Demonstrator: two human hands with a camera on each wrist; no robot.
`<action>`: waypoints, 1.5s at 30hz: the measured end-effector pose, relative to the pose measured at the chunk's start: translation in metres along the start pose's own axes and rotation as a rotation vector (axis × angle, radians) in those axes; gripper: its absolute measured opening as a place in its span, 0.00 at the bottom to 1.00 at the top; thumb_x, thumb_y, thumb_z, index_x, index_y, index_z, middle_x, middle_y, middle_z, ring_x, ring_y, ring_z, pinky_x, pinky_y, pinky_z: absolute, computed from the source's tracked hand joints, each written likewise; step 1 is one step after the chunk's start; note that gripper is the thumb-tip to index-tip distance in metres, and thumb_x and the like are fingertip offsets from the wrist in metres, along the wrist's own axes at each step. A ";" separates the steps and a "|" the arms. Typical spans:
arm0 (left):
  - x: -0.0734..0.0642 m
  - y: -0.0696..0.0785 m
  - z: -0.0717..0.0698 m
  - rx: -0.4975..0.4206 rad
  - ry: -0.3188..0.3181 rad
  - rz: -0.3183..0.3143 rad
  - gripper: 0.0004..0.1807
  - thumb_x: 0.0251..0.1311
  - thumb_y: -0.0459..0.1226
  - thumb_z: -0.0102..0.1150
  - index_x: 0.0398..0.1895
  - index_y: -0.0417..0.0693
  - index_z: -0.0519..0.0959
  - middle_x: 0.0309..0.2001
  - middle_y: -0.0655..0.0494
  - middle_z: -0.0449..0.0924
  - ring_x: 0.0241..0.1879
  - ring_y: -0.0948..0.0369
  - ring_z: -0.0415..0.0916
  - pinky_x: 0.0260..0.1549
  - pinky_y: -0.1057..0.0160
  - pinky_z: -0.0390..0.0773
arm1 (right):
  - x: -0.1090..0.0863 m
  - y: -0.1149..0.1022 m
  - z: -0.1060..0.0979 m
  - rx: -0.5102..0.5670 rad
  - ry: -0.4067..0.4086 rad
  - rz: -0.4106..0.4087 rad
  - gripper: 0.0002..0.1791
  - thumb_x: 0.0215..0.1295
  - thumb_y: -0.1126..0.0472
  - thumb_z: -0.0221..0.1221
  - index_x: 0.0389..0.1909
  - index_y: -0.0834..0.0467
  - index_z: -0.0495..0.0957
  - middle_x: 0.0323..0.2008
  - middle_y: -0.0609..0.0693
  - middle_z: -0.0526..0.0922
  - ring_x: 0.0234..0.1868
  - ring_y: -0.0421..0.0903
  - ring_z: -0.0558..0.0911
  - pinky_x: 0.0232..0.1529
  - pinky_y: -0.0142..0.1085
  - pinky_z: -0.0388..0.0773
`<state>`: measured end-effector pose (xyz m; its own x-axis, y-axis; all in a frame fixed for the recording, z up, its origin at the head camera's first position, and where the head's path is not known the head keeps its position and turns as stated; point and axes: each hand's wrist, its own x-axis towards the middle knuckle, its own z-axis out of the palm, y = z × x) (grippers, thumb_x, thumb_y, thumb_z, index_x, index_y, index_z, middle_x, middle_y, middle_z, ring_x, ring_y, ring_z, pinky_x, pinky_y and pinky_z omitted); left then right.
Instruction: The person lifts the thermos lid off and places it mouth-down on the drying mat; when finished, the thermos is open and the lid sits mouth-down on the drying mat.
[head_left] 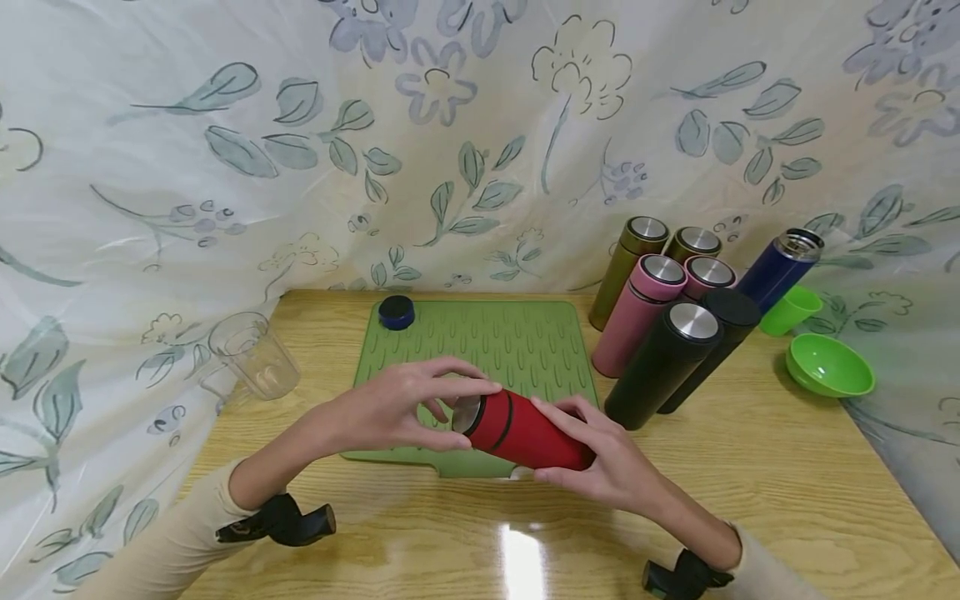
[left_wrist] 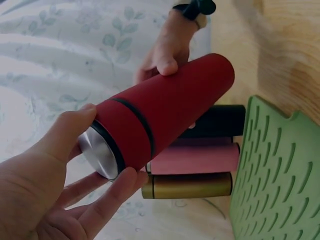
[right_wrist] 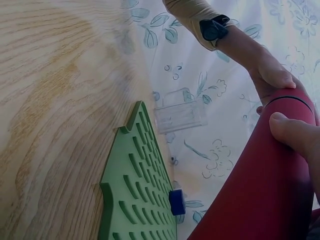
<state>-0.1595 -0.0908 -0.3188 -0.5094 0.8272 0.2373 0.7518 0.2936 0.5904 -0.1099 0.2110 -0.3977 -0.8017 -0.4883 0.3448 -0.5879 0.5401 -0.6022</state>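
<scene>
A red thermos flask (head_left: 543, 437) with a black ring below its lid is held tilted above the front of the green mat (head_left: 517, 342). My left hand (head_left: 397, 404) grips its lid (left_wrist: 122, 130), thumb and fingers around the steel-topped end. On the flask's body, toward the base, my right hand (head_left: 607, 458) keeps hold. The left wrist view shows the lid in place on the body. A dark blue lid (head_left: 396, 312) with a black top sits at the mat's back left corner.
Right of the mat stand pink flasks (head_left: 637, 321), olive flasks (head_left: 630, 258), black flasks (head_left: 663, 362) and a lidless blue flask (head_left: 772, 275). Beyond them are a green cup (head_left: 795, 310) and green bowl (head_left: 828, 367). A clear pitcher (head_left: 262, 358) stands left. Patterned cloth (head_left: 480, 142) hangs behind.
</scene>
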 end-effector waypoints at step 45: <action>0.006 -0.003 0.008 -0.171 0.114 -0.066 0.31 0.54 0.38 0.70 0.63 0.51 0.74 0.61 0.51 0.72 0.54 0.57 0.78 0.37 0.71 0.84 | 0.001 0.005 0.001 0.071 0.027 0.066 0.42 0.53 0.53 0.71 0.70 0.47 0.66 0.51 0.46 0.75 0.46 0.41 0.74 0.35 0.29 0.81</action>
<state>-0.1613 -0.0829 -0.3255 -0.6064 0.7465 0.2738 0.6383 0.2517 0.7275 -0.1134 0.2123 -0.4007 -0.8418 -0.4341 0.3209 -0.5250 0.5204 -0.6735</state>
